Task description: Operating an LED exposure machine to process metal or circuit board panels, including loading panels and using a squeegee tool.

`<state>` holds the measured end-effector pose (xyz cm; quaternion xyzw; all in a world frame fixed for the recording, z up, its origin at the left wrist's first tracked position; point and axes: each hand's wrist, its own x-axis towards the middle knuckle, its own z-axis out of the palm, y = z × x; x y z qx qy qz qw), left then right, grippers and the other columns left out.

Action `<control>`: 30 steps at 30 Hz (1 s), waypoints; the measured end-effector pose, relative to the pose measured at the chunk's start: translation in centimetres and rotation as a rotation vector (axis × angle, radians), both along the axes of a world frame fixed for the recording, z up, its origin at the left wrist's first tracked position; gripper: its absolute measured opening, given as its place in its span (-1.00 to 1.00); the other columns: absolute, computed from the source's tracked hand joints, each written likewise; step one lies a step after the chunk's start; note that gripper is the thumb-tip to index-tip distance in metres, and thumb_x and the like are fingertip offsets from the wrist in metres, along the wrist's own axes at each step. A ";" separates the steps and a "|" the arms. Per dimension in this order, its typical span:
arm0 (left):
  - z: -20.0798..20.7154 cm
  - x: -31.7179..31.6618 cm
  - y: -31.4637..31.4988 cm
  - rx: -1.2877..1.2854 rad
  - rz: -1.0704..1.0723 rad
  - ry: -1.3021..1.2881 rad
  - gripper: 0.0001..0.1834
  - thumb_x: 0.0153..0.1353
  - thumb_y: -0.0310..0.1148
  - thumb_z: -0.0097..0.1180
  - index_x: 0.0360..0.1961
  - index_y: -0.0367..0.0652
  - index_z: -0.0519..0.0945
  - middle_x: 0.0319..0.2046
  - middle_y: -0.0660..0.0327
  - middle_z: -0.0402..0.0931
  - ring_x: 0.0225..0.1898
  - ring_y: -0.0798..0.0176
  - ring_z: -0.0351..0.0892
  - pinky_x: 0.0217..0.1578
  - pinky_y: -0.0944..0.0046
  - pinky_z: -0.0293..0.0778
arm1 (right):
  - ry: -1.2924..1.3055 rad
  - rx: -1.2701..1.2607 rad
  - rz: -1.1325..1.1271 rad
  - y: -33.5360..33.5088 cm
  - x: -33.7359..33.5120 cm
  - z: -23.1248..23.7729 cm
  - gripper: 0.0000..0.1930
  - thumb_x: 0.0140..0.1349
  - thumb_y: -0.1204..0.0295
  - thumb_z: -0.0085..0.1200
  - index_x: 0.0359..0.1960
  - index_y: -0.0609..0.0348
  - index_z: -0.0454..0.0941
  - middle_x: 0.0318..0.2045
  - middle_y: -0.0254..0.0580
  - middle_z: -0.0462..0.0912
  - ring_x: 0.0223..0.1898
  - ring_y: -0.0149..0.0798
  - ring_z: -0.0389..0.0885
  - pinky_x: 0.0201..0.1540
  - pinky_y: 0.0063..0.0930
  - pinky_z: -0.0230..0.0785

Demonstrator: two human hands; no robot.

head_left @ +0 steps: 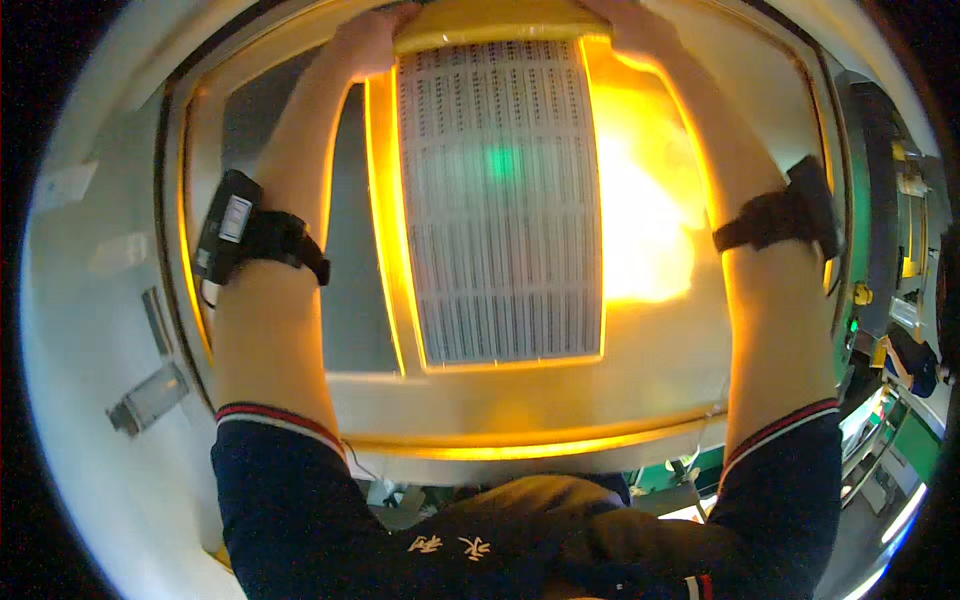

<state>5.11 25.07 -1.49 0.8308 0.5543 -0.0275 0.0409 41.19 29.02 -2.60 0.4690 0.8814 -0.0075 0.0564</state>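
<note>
Both my arms reach forward to the far side of a lit table. My left hand (372,42) is at the left end of a yellow strip (500,24), and my right hand (632,32) is at its right end. The fingers of both hands are mostly hidden or cut off by the upper edge, so their grip cannot be made out. Between my arms lies a long greyish panel (505,230) with rows of fine dark marks and stripes. A small green light spot (499,160) shows on it. Its near and side edges glow yellow.
A bright yellow glow (650,200) covers the table right of the panel; a dark grey area (362,250) lies to its left. A raised frame (520,452) rims the table. Black wrist straps with small devices (236,225) sit on my forearms. Equipment stands far right.
</note>
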 end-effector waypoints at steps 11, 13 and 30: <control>-3.4 0.6 2.1 0.115 0.025 -0.101 -0.30 0.08 -0.54 0.14 0.31 -0.02 0.37 0.14 -0.11 0.48 0.16 -0.22 0.47 0.22 -0.08 0.38 | 0.079 0.155 -0.090 -0.4 0.6 -2.5 -0.24 0.11 0.51 0.04 0.40 -0.34 0.22 0.37 -0.34 0.31 0.31 -0.05 0.37 0.36 -0.11 0.24; 0.0 0.9 -2.5 0.012 0.091 -0.086 -0.32 0.11 -0.54 0.12 0.32 0.01 0.37 0.15 -0.10 0.47 0.15 -0.23 0.48 0.22 -0.07 0.39 | 0.020 0.091 -0.080 -3.9 -0.4 0.0 -0.27 0.13 0.52 0.03 0.39 -0.31 0.24 0.40 -0.34 0.27 0.35 -0.08 0.31 0.37 -0.12 0.21; 5.5 13.5 -53.3 -0.468 0.101 -0.175 -0.19 -0.15 -0.58 0.11 0.28 0.07 0.45 0.26 0.04 0.41 0.29 -0.11 0.37 0.22 -0.05 0.35 | 0.359 -0.407 0.255 -52.3 17.9 7.8 -0.51 0.36 0.20 -0.06 0.31 -0.01 0.39 0.23 -0.09 0.50 0.23 -0.01 0.46 0.30 -0.17 0.28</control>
